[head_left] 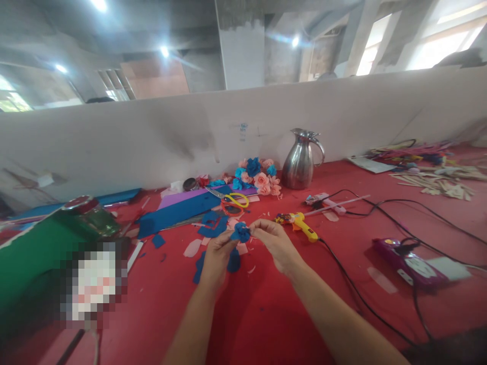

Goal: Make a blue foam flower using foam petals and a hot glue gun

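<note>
Over the red table, my left hand (pixel 216 256) pinches a small blue crepe-paper flower (pixel 241 231) from below. My right hand (pixel 277 244) has its thumb and fingertips closed on the flower's right edge. Under and around the hands lie cut blue paper petals (pixel 235 261) and pink paper pieces (pixel 193 248). Just beyond them are scissors (pixel 239 198) with yellow and orange handles, beside a long blue paper strip (pixel 175 215). A yellow glue gun (pixel 306 228) lies right of my right hand. Pink and blue paper flowers (pixel 262 181) are bunched farther back.
A steel jug (pixel 298 165) stands by the white partition (pixel 171 137). At right are a pink glue gun (pixel 332 204), black cables and a purple power strip (pixel 411 266). Wooden sticks (pixel 452 185) lie far right. A glass jar (pixel 91 215) stands on the left by green material (pixel 34 263).
</note>
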The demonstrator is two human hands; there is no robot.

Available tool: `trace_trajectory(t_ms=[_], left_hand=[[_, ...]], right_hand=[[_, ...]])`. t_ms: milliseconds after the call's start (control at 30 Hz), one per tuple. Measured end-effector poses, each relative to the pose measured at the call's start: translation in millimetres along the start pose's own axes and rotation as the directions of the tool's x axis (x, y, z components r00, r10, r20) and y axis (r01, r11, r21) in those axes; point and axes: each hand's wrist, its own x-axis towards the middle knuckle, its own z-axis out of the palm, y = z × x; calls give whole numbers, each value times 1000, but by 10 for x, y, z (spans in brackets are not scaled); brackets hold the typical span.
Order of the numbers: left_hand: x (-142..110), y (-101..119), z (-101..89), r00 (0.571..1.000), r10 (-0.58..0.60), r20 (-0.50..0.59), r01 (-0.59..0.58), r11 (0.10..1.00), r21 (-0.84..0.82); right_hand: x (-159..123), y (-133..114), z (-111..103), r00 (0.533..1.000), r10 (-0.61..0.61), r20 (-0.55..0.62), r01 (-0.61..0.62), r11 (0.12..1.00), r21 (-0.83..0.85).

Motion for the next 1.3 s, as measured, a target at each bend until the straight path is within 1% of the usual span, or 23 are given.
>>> trace_trajectory(t_ms=[133, 233, 300, 400, 500, 633, 733, 833, 900, 967, 1033, 1100, 1233, 1300], left_hand=[[6, -29, -23, 999, 44, 31, -44, 999, -2], [8, -29, -31, 999, 44, 21, -45, 999, 29], [7, -22, -29, 999, 34, 6, -35, 999, 41], [4, -5, -22, 999, 35, -13, -34, 997, 65], [2, 13, -18, 999, 38, -24, -36, 995, 95], [8, 25, -20, 998, 49, -44, -43, 991, 127], [14, 29, -21, 995, 73, -60, -65, 989, 135], [19, 28, -26, 994, 87, -59, -78, 988, 137], [23, 20, -36, 994, 93, -52, -84, 986, 147], [29, 7, -51, 994, 103, -46, -94, 982, 163], [35, -2, -65, 993, 112, -33, -104, 979, 177], [38, -3, -75, 993, 115, -14, -110, 976, 186], [30, 10, -75, 995, 94, 23, -96, 982, 165], [20, 13, -67, 996, 75, 44, -80, 988, 132]], right_hand=[[-17, -4, 19, 999, -2, 36, 2, 1000, 8], [-31, -33, 14, 999, -35, 38, 35, 999, 7], [-36, -50, 2, 997, -77, 33, 78, 996, -45], [-29, -48, -21, 988, -152, 18, 153, 973, -173], [-5, -17, -40, 978, -208, 6, 201, 934, -296], [16, 7, -56, 965, -264, -2, 241, 884, -401], [8, -12, -62, 938, -347, 0, 307, 829, -467], [-10, -38, -63, 904, -425, 47, 384, 759, -526], [-20, -45, -64, 889, -449, 88, 419, 720, -553], [-25, -46, -66, 884, -451, 122, 435, 696, -572], [-22, -45, -69, 893, -431, 133, 424, 702, -572], [-13, -46, -71, 908, -399, 124, 398, 736, -548], [6, -52, -71, 944, -312, 107, 325, 823, -466], [7, -55, -64, 969, -229, 92, 246, 892, -379]])
